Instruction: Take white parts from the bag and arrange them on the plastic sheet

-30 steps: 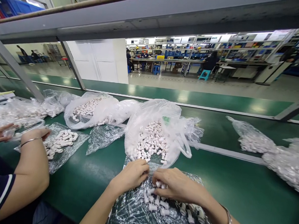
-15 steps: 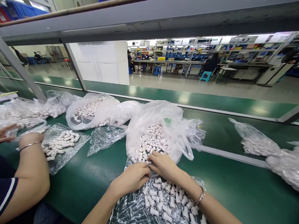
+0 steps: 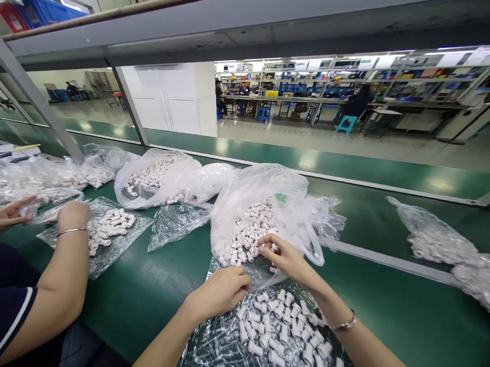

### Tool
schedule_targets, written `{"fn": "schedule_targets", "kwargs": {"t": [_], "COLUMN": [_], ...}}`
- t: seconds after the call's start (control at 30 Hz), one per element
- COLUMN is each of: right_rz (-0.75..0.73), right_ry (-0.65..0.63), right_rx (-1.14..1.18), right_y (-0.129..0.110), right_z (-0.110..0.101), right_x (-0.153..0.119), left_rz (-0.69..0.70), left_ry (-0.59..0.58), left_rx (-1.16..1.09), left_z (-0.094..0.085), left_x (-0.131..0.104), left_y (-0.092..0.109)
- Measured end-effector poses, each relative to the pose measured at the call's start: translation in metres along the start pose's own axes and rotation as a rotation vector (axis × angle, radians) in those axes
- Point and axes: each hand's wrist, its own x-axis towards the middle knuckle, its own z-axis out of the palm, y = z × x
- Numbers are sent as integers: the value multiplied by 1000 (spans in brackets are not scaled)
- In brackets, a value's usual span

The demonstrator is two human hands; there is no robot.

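Lying in the bag [image 3: 265, 179], white pieces [image 3: 246, 233] are partly covered by the curled right hand [image 3: 284, 258]. The left hand [image 3: 223, 289] is bent near the bag's mouth. Whether anything is gripped cannot be told. Loose pieces [image 3: 276, 359] are spread on plastic [image 3: 214, 349].

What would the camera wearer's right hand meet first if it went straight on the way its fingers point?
Probably the white parts in the bag ahead, which the right hand points at; depth is unclear, so it may already touch them.
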Motion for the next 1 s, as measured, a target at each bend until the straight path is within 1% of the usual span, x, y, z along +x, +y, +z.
{"fn": "schedule_targets", "kwargs": {"t": [0.07,0.13,0.2,0.3,0.37,0.4,0.47,0.57,0.63,0.73,0.8,0.83,0.93,1.0], "right_rz": [-49,-84,-94,-79,-63,-41,36,153,173,152,116,81,-63,-123], "right_ry": [84,111,103,79,59,45,3,-80,-113,-100,-87,-71,6,28], "right_rx": [-298,-439,-445,-390,-307,-228,-10,327,442,502,424,315,-187,-392], "right_y": [10,19,24,23,18,15,10,6,6,4,2,3,8,14], "right_z": [9,16,19,14,8,4,-1,-4,-3,-2,1,3,14,23], "right_x": [1,1,3,5,5,5,4,2,2,2,2,2,2,2], "left_rz": [-7,-11,-11,-12,-8,-6,0,6,12,15,11,8,4,4], "left_ry": [-5,-13,-16,-16,-13,-10,-3,4,6,3,2,3,7,5], "left_rx": [-10,-13,-9,0,-5,-10,-24,-33,-33,-30,-28,-26,-17,-17], "left_z": [0,-1,-1,0,0,0,1,2,2,1,1,0,0,1], "left_x": [0,0,0,0,0,0,1,1,1,0,0,0,0,0], "left_y": [1,1,2,1,1,0,-1,-2,-2,-1,0,0,0,0]}}
